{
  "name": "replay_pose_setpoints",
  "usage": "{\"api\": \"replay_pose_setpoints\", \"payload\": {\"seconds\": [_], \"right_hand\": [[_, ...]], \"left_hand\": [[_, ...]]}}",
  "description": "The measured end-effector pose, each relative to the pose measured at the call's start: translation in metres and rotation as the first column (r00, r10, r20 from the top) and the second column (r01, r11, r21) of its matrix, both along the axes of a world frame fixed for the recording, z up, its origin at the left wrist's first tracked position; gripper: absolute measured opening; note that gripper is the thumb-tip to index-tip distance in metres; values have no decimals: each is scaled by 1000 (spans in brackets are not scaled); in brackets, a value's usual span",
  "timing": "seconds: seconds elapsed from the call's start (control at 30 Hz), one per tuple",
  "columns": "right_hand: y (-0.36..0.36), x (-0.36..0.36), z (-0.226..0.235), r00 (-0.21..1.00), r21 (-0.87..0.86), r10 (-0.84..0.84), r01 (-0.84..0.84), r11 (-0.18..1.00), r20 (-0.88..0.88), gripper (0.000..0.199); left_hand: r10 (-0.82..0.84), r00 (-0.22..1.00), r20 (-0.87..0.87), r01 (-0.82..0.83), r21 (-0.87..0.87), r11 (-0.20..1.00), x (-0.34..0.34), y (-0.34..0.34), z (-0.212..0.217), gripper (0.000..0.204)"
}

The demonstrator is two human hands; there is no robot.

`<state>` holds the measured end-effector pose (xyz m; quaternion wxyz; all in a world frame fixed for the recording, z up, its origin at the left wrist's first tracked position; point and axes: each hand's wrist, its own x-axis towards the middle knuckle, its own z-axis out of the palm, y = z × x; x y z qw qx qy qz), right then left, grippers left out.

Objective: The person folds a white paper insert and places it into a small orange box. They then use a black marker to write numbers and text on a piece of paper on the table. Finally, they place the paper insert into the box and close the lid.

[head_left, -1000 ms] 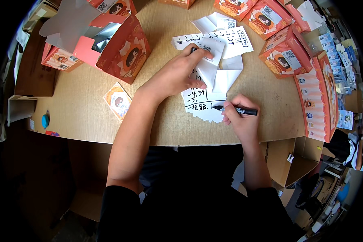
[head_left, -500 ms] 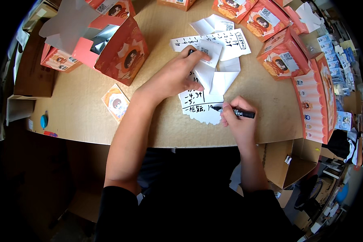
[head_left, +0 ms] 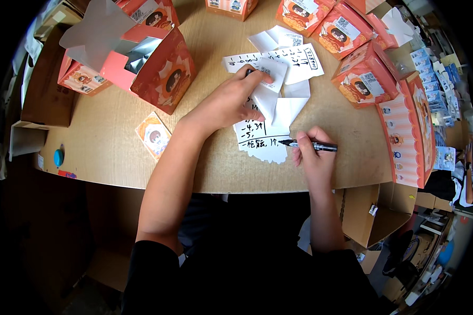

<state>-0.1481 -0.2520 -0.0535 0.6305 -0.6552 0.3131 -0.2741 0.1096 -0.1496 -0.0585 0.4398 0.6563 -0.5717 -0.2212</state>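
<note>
My right hand (head_left: pixel 316 152) is closed around a black marker pen (head_left: pixel 323 146), its tip at the right edge of a handwritten white paper (head_left: pixel 263 153). Handwriting in black ink covers the visible part of that sheet, split by a ruled line. My left hand (head_left: pixel 231 97) is closed on a folded white paper slip (head_left: pixel 272 72) that overlaps the sheet. Something small and black shows between its fingers, too hidden to name. Beyond lies another handwritten paper (head_left: pixel 306 71), partly under the slip. Left of my left forearm lies a small illustrated card (head_left: pixel 153 136).
An open red box (head_left: pixel 168 73) with silvery material inside stands at the left. Several red boxes (head_left: pixel 365 76) crowd the far right, beside a striped box piece (head_left: pixel 404 134). A small blue object (head_left: pixel 58 157) lies near the left table edge. An open cardboard box (head_left: pixel 373 212) sits below the table's right edge.
My right hand has shifted slightly right with the marker, and a small stroke now follows the last written character. My left hand keeps its hold on the slip.
</note>
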Motion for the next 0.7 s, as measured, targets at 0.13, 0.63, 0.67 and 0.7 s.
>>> {"api": "replay_pose_setpoints", "payload": {"seconds": [0.13,0.63,0.67,0.7], "right_hand": [[1,-6,-1,1000,-29,14,-13,1000,22,25],[63,-14,-21,998,-273,57,-63,960,-30,14],[66,-12,-20,998,-283,59,-68,957,-38,14],[68,-10,-19,998,-269,55,-61,961,-30,13]], "left_hand": [[-8,1000,-10,9,19,1000,0,0,5,81],[-2,999,38,2,-7,1000,-1,3,3,77],[-3,1000,30,4,-5,1000,-1,3,3,77],[-5,1000,22,5,-2,1000,-1,3,4,77]]}}
